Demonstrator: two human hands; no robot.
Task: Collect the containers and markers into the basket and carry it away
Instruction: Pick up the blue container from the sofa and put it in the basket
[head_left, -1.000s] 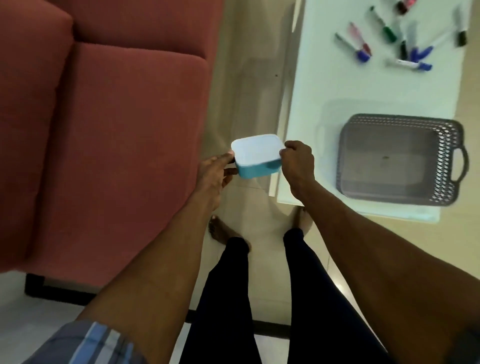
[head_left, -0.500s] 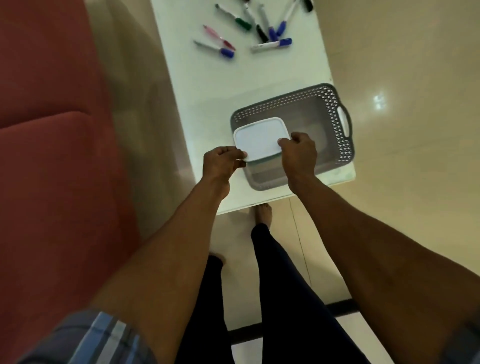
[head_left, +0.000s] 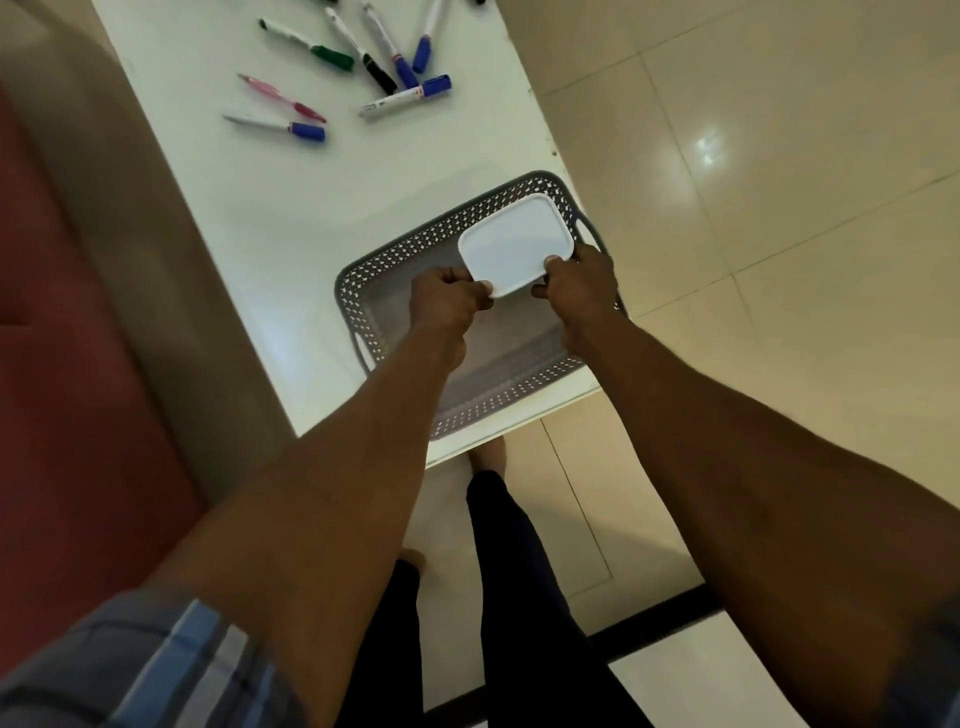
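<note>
Container (head_left: 516, 244), white-lidded and rectangular, is held over the far right end of the grey perforated basket (head_left: 363, 280), which stands on the white table (head_left: 291, 218) near its front edge. Left hand (head_left: 447, 301) pinches the lid's near left corner with curled fingers; right hand (head_left: 579, 283) grips the near right corner, thumb on top of the lid. Whether the container already rests on the basket floor or hangs just above it cannot be told from this view, since only the lid shows.

Step in hand, as judged: placing the first container into the basket. The visible part of the basket floor is otherwise bare, so the task appears to be at an early stage. The next move calls for lowering the container flat, both hands letting go, then a reach toward the markers (head_left: 395, 62) scattered well apart from the basket at the far end of the table, among them a pink pen (head_left: 283, 98).

Print shows on the barrels of two or three markers, but it is too small and blurred to read; no brand or label is legible on the lid or basket.
</note>
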